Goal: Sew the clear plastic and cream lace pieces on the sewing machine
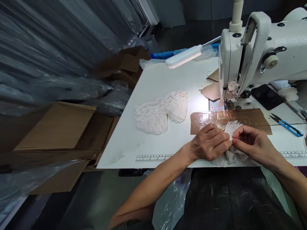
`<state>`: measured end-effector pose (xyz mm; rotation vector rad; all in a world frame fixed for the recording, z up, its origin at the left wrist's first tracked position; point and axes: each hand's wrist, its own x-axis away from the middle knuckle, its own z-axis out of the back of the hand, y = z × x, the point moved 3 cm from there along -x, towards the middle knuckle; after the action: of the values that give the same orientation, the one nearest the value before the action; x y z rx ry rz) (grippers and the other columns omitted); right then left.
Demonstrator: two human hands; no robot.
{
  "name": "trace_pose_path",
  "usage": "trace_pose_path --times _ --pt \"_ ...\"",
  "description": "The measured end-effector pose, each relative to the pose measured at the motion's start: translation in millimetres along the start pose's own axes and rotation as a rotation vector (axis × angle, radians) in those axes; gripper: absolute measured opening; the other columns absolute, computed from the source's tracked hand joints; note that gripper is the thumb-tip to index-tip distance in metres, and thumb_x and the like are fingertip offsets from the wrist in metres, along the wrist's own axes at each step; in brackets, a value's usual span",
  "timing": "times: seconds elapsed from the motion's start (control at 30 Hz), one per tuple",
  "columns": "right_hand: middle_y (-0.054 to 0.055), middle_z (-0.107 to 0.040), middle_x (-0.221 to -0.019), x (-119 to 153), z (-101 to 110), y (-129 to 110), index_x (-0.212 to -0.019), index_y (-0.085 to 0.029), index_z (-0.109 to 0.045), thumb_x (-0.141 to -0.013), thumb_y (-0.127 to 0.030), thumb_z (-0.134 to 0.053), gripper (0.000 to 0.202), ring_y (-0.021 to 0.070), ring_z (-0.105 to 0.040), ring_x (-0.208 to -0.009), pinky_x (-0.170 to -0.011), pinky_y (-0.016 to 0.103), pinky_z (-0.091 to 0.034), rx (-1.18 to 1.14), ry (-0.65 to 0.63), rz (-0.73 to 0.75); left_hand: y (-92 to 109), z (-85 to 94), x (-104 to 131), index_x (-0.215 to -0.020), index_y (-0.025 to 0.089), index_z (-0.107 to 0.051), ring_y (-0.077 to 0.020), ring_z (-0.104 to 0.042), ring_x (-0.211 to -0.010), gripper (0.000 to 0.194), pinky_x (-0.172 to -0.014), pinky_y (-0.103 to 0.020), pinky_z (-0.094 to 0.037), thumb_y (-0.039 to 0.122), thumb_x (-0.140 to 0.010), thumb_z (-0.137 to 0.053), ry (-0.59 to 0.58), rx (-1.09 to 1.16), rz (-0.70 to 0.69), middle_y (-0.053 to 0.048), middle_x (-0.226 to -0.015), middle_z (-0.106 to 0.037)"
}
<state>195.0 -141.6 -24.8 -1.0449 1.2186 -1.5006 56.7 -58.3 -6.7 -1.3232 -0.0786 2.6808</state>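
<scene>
A piece of white lace fabric is pinched between my two hands at the table's front edge. My left hand is closed on its left side, knuckles up. From the other side my right hand grips it between thumb and forefinger, close to the left fingertips. Part of the lace hangs below the hands over the printed ruler. Just beyond lies a brown strip on the bed of the white sewing machine. The fingers hide the middle of the lace.
Stacked lace pieces lie on the white table to the left. Blue thread snips and a dark phone-like slab are at right. A lamp reaches over the table. Cardboard boxes stand beyond its left edge.
</scene>
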Motion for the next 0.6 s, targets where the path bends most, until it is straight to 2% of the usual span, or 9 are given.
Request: trace_pose_path --times 0.1,0.17,0.37,0.43,0.6 --pt "-0.005 -0.049 -0.058 -3.7 0.8 2.6 -0.072 -0.020 -0.059 -0.071 -0.036 -0.070 0.020 0.0096 -0.046 -0.051 -0.047 0.024 -0.042 -0.073 -0.036 -0.106 -0.2 -3.0 3.8 -0.080 0.020 -0.055 -0.0113 -0.057 -0.063 0.021 -0.061 -0.026 -0.045 0.011 -0.097 -0.045 0.017 0.034 0.053 0.002 -0.072 -0.067" --pt "-0.004 -0.050 -0.059 -2.9 1.5 4.0 -0.073 -0.019 -0.060 -0.071 -0.035 -0.070 0.019 0.0097 -0.047 -0.052 -0.047 0.024 -0.043 -0.067 -0.023 -0.086 -1.2 -5.8 6.9 -0.081 0.020 -0.054 -0.0115 -0.057 -0.063 0.017 -0.060 -0.026 -0.045 0.011 -0.094 -0.050 0.043 0.055 0.101 0.002 -0.070 -0.066" --pt "0.001 -0.062 -0.074 9.2 1.7 0.6 -0.085 -0.021 -0.064 -0.083 -0.025 -0.063 0.005 0.0123 -0.057 -0.064 -0.060 0.026 -0.050 0.163 0.120 0.240 -6.2 -11.9 11.8 -0.076 0.021 -0.053 -0.0097 -0.057 -0.058 0.017 -0.056 -0.023 -0.046 0.006 -0.084 -0.054 0.043 0.127 0.303 0.004 -0.066 -0.062" --pt "0.001 -0.063 -0.073 10.9 1.3 -0.2 -0.083 -0.022 -0.065 -0.085 -0.023 -0.061 0.005 0.0122 -0.057 -0.064 -0.062 0.027 -0.051 0.225 0.141 0.285 -6.7 -12.9 11.9 -0.075 0.021 -0.053 -0.0096 -0.057 -0.058 0.017 -0.056 -0.023 -0.045 0.006 -0.082 -0.053 0.022 0.149 0.342 0.004 -0.065 -0.061" --pt "0.001 -0.062 -0.067 1.9 2.6 6.1 -0.077 -0.020 -0.065 -0.081 -0.035 -0.065 0.016 0.0117 -0.054 -0.057 -0.052 0.025 -0.047 0.047 0.095 0.082 -3.9 -13.1 10.9 -0.076 0.020 -0.052 -0.0100 -0.055 -0.056 0.017 -0.054 -0.024 -0.043 0.006 -0.085 -0.058 0.038 0.105 0.273 0.004 -0.064 -0.060"
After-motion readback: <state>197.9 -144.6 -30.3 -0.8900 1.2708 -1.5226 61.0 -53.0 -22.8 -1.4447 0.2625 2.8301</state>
